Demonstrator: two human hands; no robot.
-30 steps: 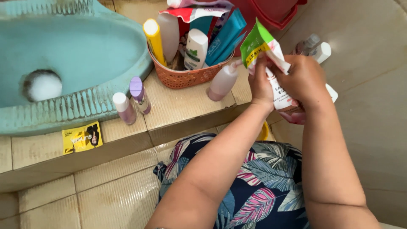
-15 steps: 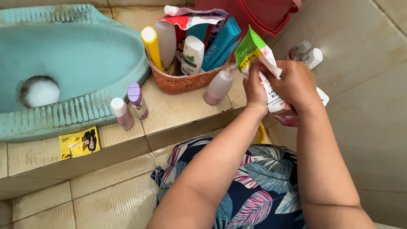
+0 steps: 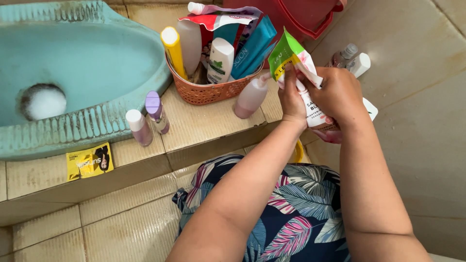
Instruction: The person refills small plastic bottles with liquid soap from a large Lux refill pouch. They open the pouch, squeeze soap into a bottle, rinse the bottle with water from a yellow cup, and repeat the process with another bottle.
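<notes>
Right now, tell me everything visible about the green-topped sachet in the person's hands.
The flexible plastic sachet with the green top and white body stands tilted, green end up and leaning left, above the tiled ledge beside the orange plastic basket. Pink flower print shows near its top. The left hand pinches its upper part; the right hand wraps its lower body, hiding much of it. Whether it is opened cannot be told.

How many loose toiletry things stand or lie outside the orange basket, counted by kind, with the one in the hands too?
Small pink bottles on the ledge: 3
Small bottles on the floor: 2
Yellow sachet: 1
Green and white pouch in both hands: 1
Total: 7
</notes>
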